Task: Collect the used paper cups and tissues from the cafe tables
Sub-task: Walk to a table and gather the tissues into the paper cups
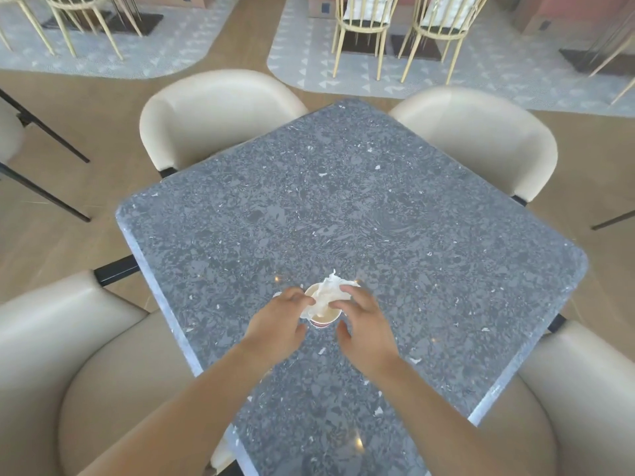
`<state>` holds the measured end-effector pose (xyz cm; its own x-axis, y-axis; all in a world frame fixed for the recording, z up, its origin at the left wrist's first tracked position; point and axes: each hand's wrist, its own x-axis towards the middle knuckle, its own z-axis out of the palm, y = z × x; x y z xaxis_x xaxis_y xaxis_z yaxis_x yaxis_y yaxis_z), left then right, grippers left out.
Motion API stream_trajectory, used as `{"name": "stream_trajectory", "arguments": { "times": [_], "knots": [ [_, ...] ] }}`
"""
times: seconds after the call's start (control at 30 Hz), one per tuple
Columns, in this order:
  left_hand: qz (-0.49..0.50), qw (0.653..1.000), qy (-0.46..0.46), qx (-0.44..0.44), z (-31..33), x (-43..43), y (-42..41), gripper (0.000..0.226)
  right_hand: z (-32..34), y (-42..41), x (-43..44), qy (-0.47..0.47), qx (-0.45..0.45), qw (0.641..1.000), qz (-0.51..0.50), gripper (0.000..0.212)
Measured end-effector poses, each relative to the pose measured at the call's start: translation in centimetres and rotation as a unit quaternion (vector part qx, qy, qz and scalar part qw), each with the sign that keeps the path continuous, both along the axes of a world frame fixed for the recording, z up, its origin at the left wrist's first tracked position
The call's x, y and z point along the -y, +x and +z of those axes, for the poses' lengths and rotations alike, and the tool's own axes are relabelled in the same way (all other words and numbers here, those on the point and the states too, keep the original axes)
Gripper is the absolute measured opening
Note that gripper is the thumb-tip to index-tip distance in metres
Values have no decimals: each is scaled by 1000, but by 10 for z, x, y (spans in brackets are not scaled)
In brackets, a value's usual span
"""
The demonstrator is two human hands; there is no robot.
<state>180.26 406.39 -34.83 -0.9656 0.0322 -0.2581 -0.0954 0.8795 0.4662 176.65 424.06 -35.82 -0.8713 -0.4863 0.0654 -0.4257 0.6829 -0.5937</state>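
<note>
A paper cup [322, 320] with a red band low on its side stands on the grey speckled table [343, 201], near the corner closest to me. A crumpled white tissue [329, 293] sticks out of its mouth. My left hand [280, 322] is at the cup's left rim, fingers pinching the tissue. My right hand [366, 322] hovers at the cup's right side, fingers curled over the tissue and the rim, thumb spread apart near the cup's side. Whether the right hand grips the cup is unclear.
Four cream padded chairs ring the table: two at the far side [213, 111] [481, 139], two close to me [68, 355] [584, 389]. Gold wire chairs [364, 25] stand on patterned rugs farther back. Black chair legs [44, 197] cross the wooden floor at left.
</note>
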Motion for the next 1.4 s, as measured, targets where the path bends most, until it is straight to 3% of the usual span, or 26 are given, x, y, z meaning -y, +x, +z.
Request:
{"name": "stream_trajectory", "arguments": {
  "times": [0.17, 0.27, 0.43, 0.53, 0.67, 0.77, 0.87, 1.0, 1.17, 1.4],
  "knots": [
    [21, 999, -20, 14, -1, 1, 1, 44, -2, -5, 1, 62, 71, 995, -24, 46],
    [61, 997, -34, 31, -1, 1, -1, 39, -3, -7, 3, 54, 113, 991, -39, 49],
    [63, 997, -41, 21, -3, -3, -6, 31, -3, -7, 3, 8, 67, 998, -9, 33],
    [61, 998, -29, -5, -3, -6, -8, 28, -6, -5, 2, 18, 67, 997, 43, 34],
    [15, 1000, -10, -21, -4, -6, -11, 40, -10, -5, 0, 70, 81, 991, 82, 38],
    [-35, 999, -7, -25, -8, -4, -10, 49, -12, -6, -2, 45, 62, 995, 69, 33],
    [-87, 994, -59, -15, -14, -3, -9, 54, -12, -8, -4, 6, 25, 998, 55, 27],
    [-135, 984, -119, 10, -19, -5, -6, 50, -13, -11, -7, 42, 22, 996, 71, 30],
    [-149, 978, -142, 22, -18, -6, -1, 50, -17, -10, -6, 82, 48, 993, 75, 28],
    [-139, 985, -100, -1, -12, 1, 8, 48, -19, -12, 6, 86, 57, 994, 41, 9]
  ]
}}
